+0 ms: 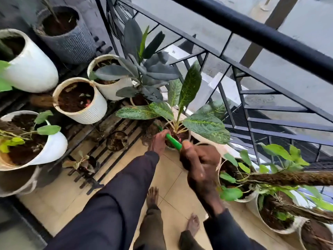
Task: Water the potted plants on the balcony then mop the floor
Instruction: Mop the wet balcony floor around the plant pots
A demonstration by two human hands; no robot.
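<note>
Both hands hold a thin green hose (172,139), which runs slanting between them. The left hand (158,141) reaches out from a dark sleeve, and its fingers curl over the far stretch of the hose. The right hand (198,165) is nearer the body and closed in a fist around the hose's near stretch. The hose's far end shows just past the left fingers, at the near rim of a small pot (188,136). Whether water is running cannot be told. The left hand touches that pot's rim, and from the pot rises a speckled-leaf plant (189,87) whose broad leaves spread above and beyond both hands. Farther beyond it stands a dark-leaved rubber plant (144,73). To the left of the left hand, a slatted metal rack (84,130) carries a small black pot (117,141) close by. Farther off on it are a ribbed white pot (79,100) of bare soil, a smooth white pot (28,62) and a grey ribbed pot (68,38). Just to the right of the right hand stands a white pot with a leaning moss pole (288,177) and pale green leaves. Below the hands are beige floor tiles (171,177) and two bare feet (152,195). The black railing (252,27) crosses beyond everything.
</note>
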